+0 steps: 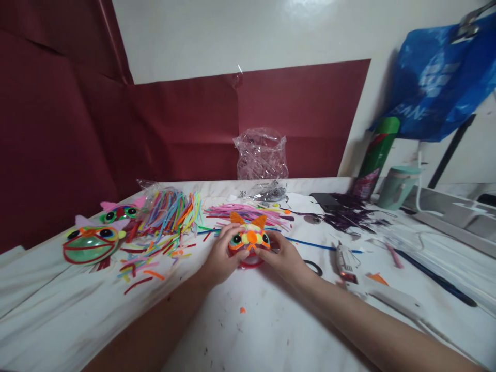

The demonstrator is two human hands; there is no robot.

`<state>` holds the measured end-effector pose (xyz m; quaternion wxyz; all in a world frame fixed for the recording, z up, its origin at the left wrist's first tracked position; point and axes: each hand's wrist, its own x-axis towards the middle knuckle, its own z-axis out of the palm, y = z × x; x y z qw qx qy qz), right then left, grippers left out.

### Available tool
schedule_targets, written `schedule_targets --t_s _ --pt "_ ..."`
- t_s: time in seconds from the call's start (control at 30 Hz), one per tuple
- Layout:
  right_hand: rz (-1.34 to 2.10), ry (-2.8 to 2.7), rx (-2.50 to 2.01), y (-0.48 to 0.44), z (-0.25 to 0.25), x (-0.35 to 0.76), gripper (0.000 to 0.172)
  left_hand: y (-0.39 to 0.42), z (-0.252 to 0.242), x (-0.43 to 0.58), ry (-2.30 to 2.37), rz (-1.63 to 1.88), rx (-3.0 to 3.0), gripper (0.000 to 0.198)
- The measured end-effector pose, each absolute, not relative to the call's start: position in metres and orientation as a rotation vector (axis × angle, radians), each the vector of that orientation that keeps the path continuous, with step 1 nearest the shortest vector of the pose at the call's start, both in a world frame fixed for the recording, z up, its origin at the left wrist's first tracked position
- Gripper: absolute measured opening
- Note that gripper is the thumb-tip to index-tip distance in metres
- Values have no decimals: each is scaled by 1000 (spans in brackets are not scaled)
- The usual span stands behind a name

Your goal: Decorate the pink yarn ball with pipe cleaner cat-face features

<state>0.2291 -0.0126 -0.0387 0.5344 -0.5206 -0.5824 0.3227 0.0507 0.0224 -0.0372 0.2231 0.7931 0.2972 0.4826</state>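
An orange and yellow animal-face craft [252,237] with pointed orange ears and two big eyes is held upright at the middle of the white table. My left hand [226,251] grips its left side, thumb along the lower edge. On the right side, my right hand [282,254] holds it with the thumb and fingers near the lower edge. Below the face, part of a red rim shows between the hands. The undersides of the fingers and the craft's back are hidden.
Pipe cleaners [166,214] and cut pieces spread at the left, beside a finished-looking green face craft [90,245]. A glue gun [346,262], black scissors handle [313,267] and blue pen-like stick [436,276] lie at right. Behind stand a mug [397,188] and green can [380,147].
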Motion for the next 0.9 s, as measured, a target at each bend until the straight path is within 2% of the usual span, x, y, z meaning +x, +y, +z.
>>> schedule_targets --t_s 0.13,0.3,0.63,0.8,0.9 --pt "775 -1372 -1208 -14 -41 228 45 22 -41 53 920 1522 1708 48" --pt "899 -1363 -1148 -18 -40 227 45 23 -40 55 870 1286 1253 54" --pt "996 -1381 -1137 -22 -37 229 55 14 -28 54 802 1029 1358 67" --pt "972 -1404 -1133 -26 -36 228 59 14 -29 53 833 1050 1408 73" --pt "984 -1382 -1146 -26 -36 227 61 15 -27 54 873 1080 1452 68"
